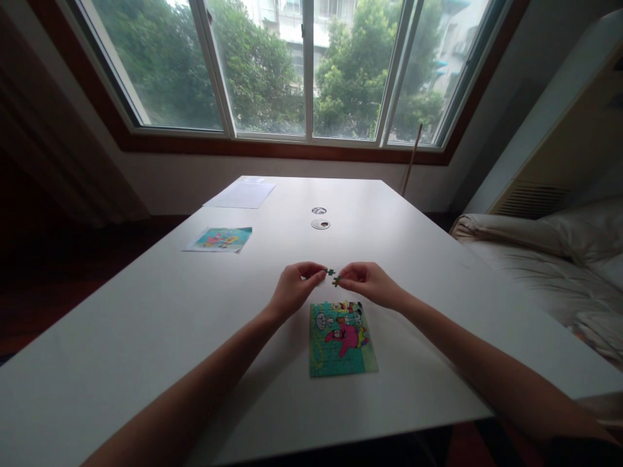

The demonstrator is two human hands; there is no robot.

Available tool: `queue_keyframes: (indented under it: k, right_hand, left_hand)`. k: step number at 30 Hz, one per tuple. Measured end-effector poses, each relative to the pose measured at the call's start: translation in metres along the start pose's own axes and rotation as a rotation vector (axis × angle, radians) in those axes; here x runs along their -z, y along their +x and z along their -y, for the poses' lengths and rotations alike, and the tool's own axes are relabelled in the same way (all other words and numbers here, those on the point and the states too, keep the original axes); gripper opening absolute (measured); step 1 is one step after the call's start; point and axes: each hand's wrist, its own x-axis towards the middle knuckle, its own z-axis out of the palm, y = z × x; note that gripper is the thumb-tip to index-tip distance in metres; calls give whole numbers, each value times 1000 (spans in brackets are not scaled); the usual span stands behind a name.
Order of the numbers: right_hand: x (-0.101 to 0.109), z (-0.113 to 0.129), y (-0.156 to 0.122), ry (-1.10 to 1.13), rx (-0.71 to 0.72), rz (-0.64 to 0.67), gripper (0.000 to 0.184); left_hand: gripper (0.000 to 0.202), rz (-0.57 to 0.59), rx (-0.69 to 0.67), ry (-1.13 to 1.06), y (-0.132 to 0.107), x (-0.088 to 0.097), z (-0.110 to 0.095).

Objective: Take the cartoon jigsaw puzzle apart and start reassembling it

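Note:
Pinched between the fingers of my left hand point(296, 285) is a small green jigsaw puzzle piece point(331, 272). My right hand point(368, 281) pinches another piece, a green and yellow puzzle piece point(336, 281). The two pieces are close together above the table, with a slight gap between them. Just below my hands lies a partly assembled jigsaw puzzle point(341, 344), a teal picture with a pink starfish figure and other cartoon characters. Its far edge, nearest my hands, is uneven.
A cartoon picture sheet point(224, 239) lies on the white table point(413, 383) to the left, with white paper point(242, 194) behind it. Two round items point(320, 224) sit toward the far middle. A pale sofa point(525, 259) stands at the right, beyond the table's edge.

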Motion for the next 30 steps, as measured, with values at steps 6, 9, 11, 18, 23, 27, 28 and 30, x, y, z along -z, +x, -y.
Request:
queue_keyframes:
  k: [6, 9, 11, 18, 23, 27, 28, 30]
  right_hand:
    - [-2, 3, -1, -135, 41, -123, 26]
    - [-1, 4, 0, -178, 40, -161, 27]
    - [-1, 5, -1, -204, 41, -168, 28]
    - [-3, 9, -2, -159, 56, -144, 29]
    - [3, 8, 1, 208, -84, -53, 33]
    - [17, -1, 4, 271, -162, -44, 34]
    - [21, -4, 4, 229, -156, -45, 33]
    - [29, -9, 5, 38, -117, -68, 28]
  left_hand:
    - [21, 53, -41, 37, -4, -5, -6]
    - [22, 83, -63, 65, -5, -5, -7]
    - [22, 94, -76, 94, -6, -6, -8]
    - [21, 55, -105, 188, -7, -7, -11]
    - [22, -1, -113, 250, -4, -3, -9]
    - [22, -51, -108, 343, 1, 4, -6]
    - [21, -55, -107, 373, 2, 6, -5]
    - [18, -49, -111, 434, 4, 11, -2]
